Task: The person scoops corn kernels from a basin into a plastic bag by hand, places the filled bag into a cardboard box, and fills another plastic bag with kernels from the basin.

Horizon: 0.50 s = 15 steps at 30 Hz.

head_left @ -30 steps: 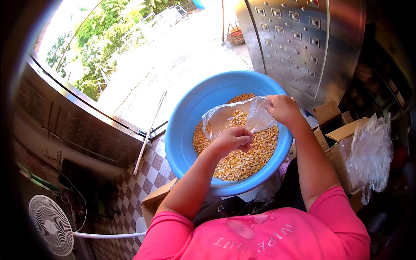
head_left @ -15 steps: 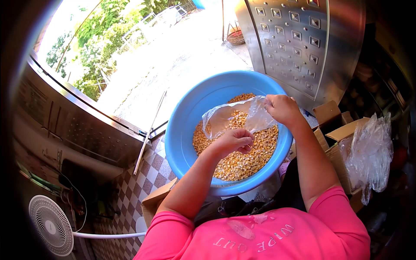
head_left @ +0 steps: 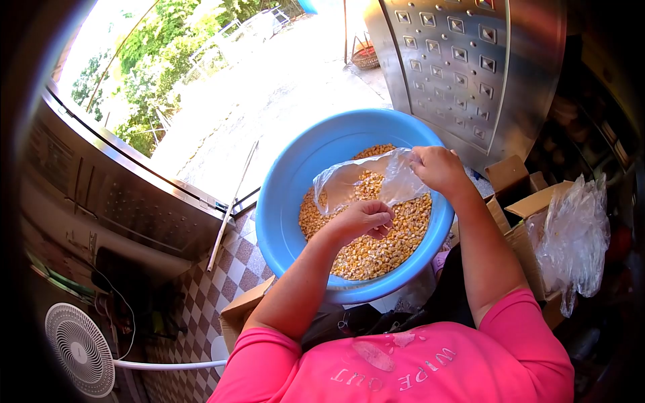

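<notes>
A wide blue plastic basin (head_left: 285,252) holds a layer of yellow corn kernels (head_left: 379,258). Over the kernels lies a clear plastic bag (head_left: 402,180), its mouth spread, with corn showing in and through it. My right hand (head_left: 438,168) is closed on the bag's right edge, near the basin's rim. Above the corn, at the near side of the bag, my left hand (head_left: 366,219) has its thumb and fingers pinched together. What is between those fingertips, if anything, is too small to make out.
Opened cardboard boxes (head_left: 527,201) and crumpled clear plastic (head_left: 571,238) stand at the right. A metal door (head_left: 457,74) is beyond the basin. At the lower left are a white fan (head_left: 79,349) and checkered floor tiles (head_left: 235,262). A thin pole (head_left: 225,225) leans by the doorway.
</notes>
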Available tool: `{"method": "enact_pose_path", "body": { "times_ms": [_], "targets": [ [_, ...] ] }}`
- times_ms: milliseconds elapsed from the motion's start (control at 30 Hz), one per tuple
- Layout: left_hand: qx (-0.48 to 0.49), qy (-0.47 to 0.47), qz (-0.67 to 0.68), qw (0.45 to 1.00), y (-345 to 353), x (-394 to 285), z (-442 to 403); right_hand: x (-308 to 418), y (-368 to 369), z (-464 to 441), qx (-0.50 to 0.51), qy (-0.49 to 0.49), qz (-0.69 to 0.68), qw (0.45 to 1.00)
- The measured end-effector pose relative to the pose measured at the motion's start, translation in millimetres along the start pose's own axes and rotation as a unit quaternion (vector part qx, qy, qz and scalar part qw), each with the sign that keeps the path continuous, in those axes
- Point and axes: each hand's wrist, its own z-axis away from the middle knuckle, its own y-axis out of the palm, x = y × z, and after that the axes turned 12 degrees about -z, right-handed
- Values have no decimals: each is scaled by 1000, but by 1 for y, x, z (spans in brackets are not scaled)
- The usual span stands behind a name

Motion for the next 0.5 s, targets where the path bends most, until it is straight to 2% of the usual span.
{"method": "enact_pose_path", "body": {
  "times_ms": [500],
  "targets": [
    [4,-7,-28,1000,0,6,-5,-1,0,0,-1,0,-7,1000]
  ]
}}
